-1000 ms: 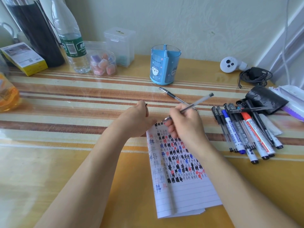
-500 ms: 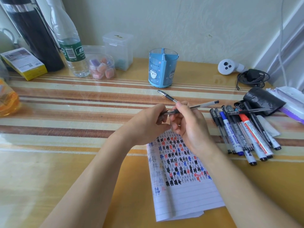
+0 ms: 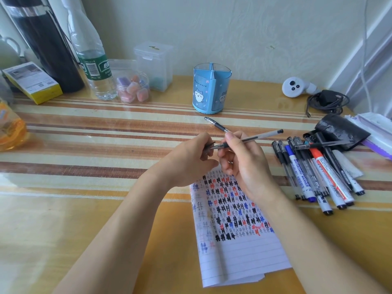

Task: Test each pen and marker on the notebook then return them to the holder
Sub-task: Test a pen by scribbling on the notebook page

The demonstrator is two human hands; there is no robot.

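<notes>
Head view, capping of a tested pen. The right hand (image 3: 244, 164) holds a clear-barrelled pen (image 3: 261, 135) above the top edge of the notebook (image 3: 239, 240). Its grip pinches the barrel near the writing end, and the tail points right and slightly up. The left hand (image 3: 191, 160) meets it tip to tip, its grip pinching a small dark cap (image 3: 209, 146) just beside the pen's point. Whether the cap already touches the point cannot be told.

The holder (image 3: 212, 90) stands at the back of the table (image 3: 84, 145), well apart from both hands, with no pen showing above its rim. A second pen (image 3: 215, 124) lies flat between the holder and the hands. The remaining pens and markers (image 3: 318, 172) lie in a heap to the right of the notebook.

Judged hazards:
- **Missed cap:** a cap brought on off-axis may miss the point and leave ink on the fingers.
- **Loose cap:** a cap not pressed home may drop off on the way to the holder.
- **Knocked pen:** the reach toward the holder passes over the second pen, and a low wrist may knock it into a roll.
- **Mixed pens:** setting the pen down near the heap may mix tested with untested.
- **Tipped holder:** the holder looks light and may tip if the pen is dropped against its rim.
</notes>
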